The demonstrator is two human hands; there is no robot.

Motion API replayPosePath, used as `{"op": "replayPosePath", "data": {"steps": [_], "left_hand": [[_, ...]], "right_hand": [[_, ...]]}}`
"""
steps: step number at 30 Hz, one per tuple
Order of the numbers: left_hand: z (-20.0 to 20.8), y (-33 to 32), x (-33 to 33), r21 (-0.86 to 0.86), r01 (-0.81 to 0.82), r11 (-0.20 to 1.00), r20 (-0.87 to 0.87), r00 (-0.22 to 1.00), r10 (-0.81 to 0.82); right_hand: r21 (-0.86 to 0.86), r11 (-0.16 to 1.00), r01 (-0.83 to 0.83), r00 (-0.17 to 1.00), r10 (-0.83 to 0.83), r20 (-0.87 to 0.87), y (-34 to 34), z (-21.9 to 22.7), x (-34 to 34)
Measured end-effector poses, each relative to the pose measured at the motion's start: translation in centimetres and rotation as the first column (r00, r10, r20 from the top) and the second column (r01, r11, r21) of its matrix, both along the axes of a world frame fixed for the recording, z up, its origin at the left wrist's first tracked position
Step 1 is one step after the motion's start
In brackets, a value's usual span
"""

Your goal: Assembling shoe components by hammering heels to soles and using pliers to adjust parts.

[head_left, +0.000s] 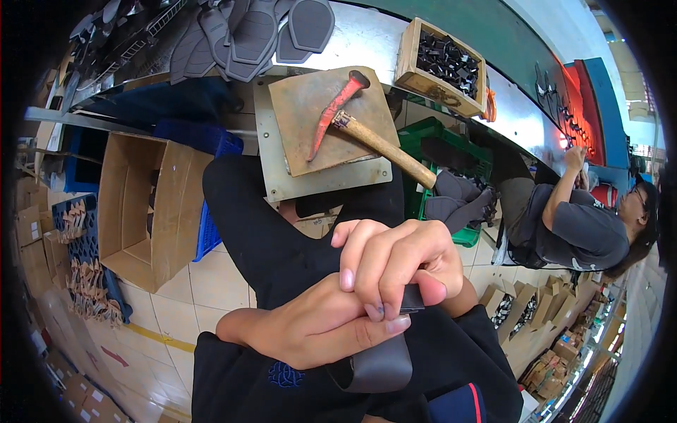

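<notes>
Close to my chest, both hands meet around a dark grey strap (384,365) that looks like smooth leather. Its wide curved part hangs below my left hand (321,328), whose thumb lies stretched along the strap. My right hand (409,257) is curled over the top, fingertips touching the left hand, and its thumb presses a short black end (412,299) of the piece. My fingers hide the middle of it. Beyond my hands, a hammer (384,146) with a wooden handle and red-wrapped head rests on a worn square board (289,106) set on a pale stand (271,166).
Grey soles (250,35) pile on the metal bench, beside a wooden box (451,102) of small black pieces. A green crate (469,236) holds dark sandal parts. At left stands an open cardboard box (180,211). A person (592,233) works at the right.
</notes>
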State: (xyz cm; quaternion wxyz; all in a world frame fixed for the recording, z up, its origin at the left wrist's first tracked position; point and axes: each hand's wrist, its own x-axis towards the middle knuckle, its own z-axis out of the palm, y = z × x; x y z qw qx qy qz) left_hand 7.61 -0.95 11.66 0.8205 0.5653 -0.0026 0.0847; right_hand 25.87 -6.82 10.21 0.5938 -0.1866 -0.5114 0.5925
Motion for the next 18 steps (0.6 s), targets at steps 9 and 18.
{"op": "replayPosePath", "data": {"steps": [9, 18], "left_hand": [[0.5, 0.9, 1.5, -0.192, 0.081, 0.978, -0.099, 0.99, -0.101], [-2.0, -0.1, 6.1, -0.474, -0.161, 0.866, -0.303, 0.953, 0.011]], "right_hand": [[-0.077, 0.97, 0.232, 0.973, -0.232, 0.01, -1.3, 0.4, 0.4], [0.1, 0.532, 0.841, 0.429, -0.768, 0.476, -6.4, 0.5, 3.8]]}}
